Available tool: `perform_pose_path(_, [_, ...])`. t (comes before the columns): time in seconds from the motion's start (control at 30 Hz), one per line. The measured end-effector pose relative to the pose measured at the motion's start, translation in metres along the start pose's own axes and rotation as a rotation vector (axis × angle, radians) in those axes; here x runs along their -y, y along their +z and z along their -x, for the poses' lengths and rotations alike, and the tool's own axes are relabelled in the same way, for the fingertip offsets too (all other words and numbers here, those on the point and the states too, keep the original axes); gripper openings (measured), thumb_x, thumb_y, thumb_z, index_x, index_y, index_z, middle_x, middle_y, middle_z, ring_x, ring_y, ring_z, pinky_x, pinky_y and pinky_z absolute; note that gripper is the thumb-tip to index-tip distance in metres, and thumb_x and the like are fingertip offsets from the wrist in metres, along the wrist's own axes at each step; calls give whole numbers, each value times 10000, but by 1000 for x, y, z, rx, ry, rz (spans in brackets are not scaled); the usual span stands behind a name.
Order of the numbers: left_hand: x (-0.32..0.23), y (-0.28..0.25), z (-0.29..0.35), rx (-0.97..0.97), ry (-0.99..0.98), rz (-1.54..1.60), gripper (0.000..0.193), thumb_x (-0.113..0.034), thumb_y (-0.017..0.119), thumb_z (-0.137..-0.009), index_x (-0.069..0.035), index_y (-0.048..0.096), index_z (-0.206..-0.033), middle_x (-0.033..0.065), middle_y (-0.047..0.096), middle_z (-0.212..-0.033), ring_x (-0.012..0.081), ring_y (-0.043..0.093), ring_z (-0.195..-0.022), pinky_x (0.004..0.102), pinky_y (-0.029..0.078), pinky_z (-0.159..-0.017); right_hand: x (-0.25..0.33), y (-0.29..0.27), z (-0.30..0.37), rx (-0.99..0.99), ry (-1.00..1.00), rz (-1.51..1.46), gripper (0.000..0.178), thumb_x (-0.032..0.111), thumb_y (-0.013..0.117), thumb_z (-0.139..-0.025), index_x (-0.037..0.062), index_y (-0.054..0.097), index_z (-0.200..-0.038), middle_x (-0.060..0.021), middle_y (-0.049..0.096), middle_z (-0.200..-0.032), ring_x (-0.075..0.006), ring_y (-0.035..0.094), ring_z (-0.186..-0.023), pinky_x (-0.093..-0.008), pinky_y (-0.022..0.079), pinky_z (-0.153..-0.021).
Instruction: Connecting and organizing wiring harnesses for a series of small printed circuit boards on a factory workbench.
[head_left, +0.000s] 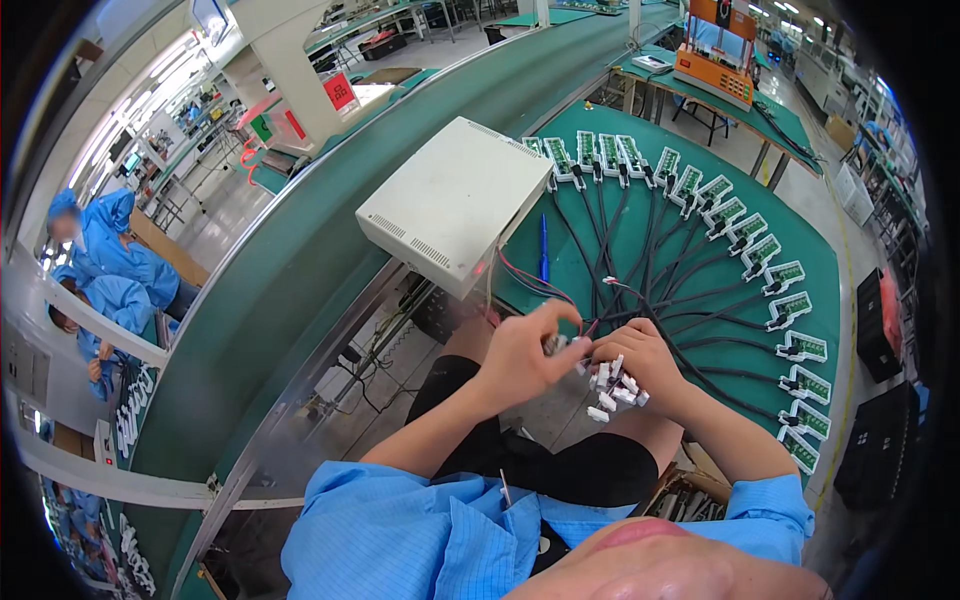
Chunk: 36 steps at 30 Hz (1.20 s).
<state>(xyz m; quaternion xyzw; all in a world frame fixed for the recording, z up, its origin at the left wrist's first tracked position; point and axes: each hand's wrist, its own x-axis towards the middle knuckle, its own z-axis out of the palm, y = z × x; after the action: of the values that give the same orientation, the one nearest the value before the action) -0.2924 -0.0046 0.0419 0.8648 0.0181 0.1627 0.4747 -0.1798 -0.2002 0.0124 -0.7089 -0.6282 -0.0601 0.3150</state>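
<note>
My right hand (642, 362) is closed around a bunch of white plug connectors (613, 388) at the near edge of the green table. Black cables (735, 342) fan out from beside it to several green circuit boards in white housings (790, 310), set in an arc along the table's far and right sides. Just left of it, my left hand (528, 350) is curled with thumb and fingers pinched on a small pale piece, probably a connector, mostly hidden. Thin coloured wires (535, 283) run from a beige metal box (455, 195) toward my hands. One loose white connector (611, 281) lies beyond them.
A blue pen (544, 248) lies beside the box. A green conveyor belt (290, 255) curves past on the left, with people in blue coats (125, 250) beyond it. An orange machine (714, 78) stands on another table at the back right. Black crates (880, 440) sit at right.
</note>
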Motion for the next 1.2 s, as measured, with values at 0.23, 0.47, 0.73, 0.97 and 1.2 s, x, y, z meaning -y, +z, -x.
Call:
perform_pose_path(0.23, [-5,10,13,290,62,308,232,-176,687,-898,-8,683,-1058,48,632,-738,62,527,-658,240,415,-595,-3,-3,2,-24,36,-75,144,155,682,-750,116,632,-879,-19,661,-874,-216,620,-812,-360,409,-850])
perform_pose_path(0.47, [-2,15,14,325,50,364,256,-172,720,-873,4,688,-1057,79,676,-821,87,591,-736,251,461,-669,-6,-4,4,-29,21,-112,134,151,694,-745,121,642,-864,-19,650,-813,-215,617,-758,-354,414,-827])
perform_pose_path(0.73, [0,21,2,313,-4,461,262,-227,740,-799,23,719,-874,56,661,-717,76,560,-679,281,458,-619,-13,11,7,-54,27,12,131,153,652,-689,112,548,-757,-48,558,-724,-264,571,-743,-396,415,-803])
perform_pose_path(0.97, [8,28,-5,350,-192,542,251,-204,714,-791,42,706,-836,26,594,-630,86,525,-601,275,409,-546,-21,26,14,-77,164,12,134,110,640,-712,60,569,-815,-98,553,-763,-313,516,-807,-398,411,-761])
perform_pose_path(1.2, [19,36,-4,148,-57,422,260,-208,672,-827,52,667,-825,62,596,-646,86,526,-609,285,412,-549,-16,18,24,-245,431,-467,197,-61,643,-766,3,600,-948,-92,547,-875,-204,535,-824,-310,452,-709])
